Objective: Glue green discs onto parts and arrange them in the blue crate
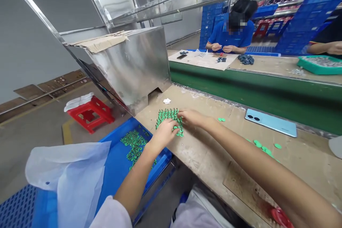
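Both hands are down on a cluster of small green parts (pixel 170 118) sitting on the worn table (pixel 208 149), roughly at 11 o'clock from frame center in the head view. Left hand (pixel 163 134) sits at the 6 o'clock edge of the cluster, fingers curled loosely onto the parts, pinching a few by the look of it, though I can't tell for sure. Right hand (pixel 191 117) is at the 3 o'clock side, fingers flat and relaxed, touching the parts, not gripping anything. At 7 o'clock from the cluster, a blue bin (pixel 117 156) holds more green parts. Loose green discs (pixel 263 146) lie out at 4 o'clock, near a light blue phone (pixel 271 123). A steel box (pixel 133 67) sits at 11 o'clock. Across the green belt (pixel 253 89), a person in a blue shirt (pixel 231 35) works.
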The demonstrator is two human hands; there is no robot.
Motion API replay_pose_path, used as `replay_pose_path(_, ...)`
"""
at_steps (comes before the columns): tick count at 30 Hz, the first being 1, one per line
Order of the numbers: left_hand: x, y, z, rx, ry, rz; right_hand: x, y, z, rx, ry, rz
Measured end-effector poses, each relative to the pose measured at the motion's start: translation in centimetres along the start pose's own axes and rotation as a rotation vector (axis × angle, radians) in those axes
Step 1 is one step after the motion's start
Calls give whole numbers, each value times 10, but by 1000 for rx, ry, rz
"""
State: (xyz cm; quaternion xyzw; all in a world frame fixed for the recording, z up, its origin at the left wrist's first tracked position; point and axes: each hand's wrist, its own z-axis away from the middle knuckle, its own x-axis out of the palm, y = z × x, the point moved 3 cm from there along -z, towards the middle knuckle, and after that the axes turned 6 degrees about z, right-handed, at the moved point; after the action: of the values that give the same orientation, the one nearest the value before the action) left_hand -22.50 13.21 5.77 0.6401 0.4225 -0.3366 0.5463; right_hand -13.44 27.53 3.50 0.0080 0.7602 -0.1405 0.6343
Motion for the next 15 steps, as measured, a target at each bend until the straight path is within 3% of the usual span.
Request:
replay_pose_path(6,0,-16,-16,15,8,34,4,6,-7,16,-81,50)
replay_pose_path(15,7,-22,-47,260,-225,13,10,8,-14,-7,-97,-60)
